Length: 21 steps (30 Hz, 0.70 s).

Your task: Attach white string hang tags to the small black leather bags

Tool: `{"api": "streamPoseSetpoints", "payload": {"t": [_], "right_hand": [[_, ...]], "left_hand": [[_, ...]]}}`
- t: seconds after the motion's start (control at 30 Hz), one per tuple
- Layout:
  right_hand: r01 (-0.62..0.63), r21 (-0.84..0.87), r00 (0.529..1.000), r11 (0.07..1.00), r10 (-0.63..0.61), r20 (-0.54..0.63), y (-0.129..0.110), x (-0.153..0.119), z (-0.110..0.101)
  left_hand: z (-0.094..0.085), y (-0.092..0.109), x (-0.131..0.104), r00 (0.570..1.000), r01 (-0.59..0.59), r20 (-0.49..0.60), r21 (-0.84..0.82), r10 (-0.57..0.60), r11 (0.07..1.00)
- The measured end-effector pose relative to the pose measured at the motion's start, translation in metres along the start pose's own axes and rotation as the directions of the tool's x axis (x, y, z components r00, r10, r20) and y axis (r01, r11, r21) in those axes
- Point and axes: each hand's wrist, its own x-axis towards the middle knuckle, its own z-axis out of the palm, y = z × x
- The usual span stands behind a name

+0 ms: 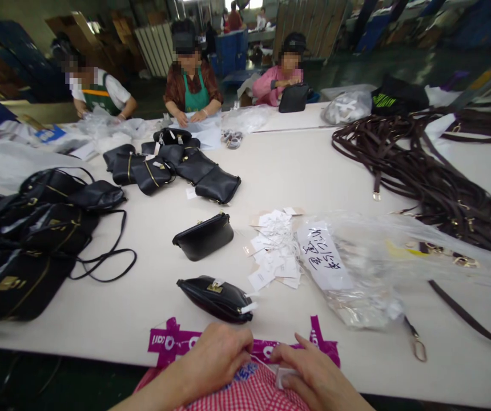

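Purple tape (189, 338) lettered "ari" is crossing behind the left hand (217, 351), which is pinching white string (260, 361); the right hand (312, 371) is holding a white tag (285, 375); farther right, a hand-labelled plastic bag (363, 299) is containing pale, indistinct items.

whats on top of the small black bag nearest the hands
The small black bag shows a gold-coloured clasp on its upward-facing side and a white piece near its right end. Its underside and inside are covered, so neither can be seen.
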Motion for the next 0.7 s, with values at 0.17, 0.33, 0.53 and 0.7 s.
{"api": "streamPoseSetpoints", "payload": {"t": [0.17,0.33,0.53,0.7], "right_hand": [[0.040,0.141,0.998,0.989,-0.031,-0.062,-0.006,0.000,-0.009],[0.063,0.413,0.983,0.909,0.014,-0.183,-0.009,0.004,-0.009],[0.124,0.641,0.970,0.757,0.045,-0.240,-0.020,0.016,0.014],[0.188,0.648,0.882,0.738,0.163,-0.442,-0.027,0.030,0.043]], "left_hand": [[0.005,-0.001,0.009,0.998,-0.035,-0.062,-0.154,0.026,0.987],[0.008,-0.002,0.017,0.996,-0.020,-0.085,-0.284,-0.004,0.958],[-0.003,0.002,0.014,0.998,-0.067,-0.042,-0.354,0.055,0.933],[-0.001,0.002,0.010,0.999,-0.010,0.028,-0.407,0.024,0.913]]}}
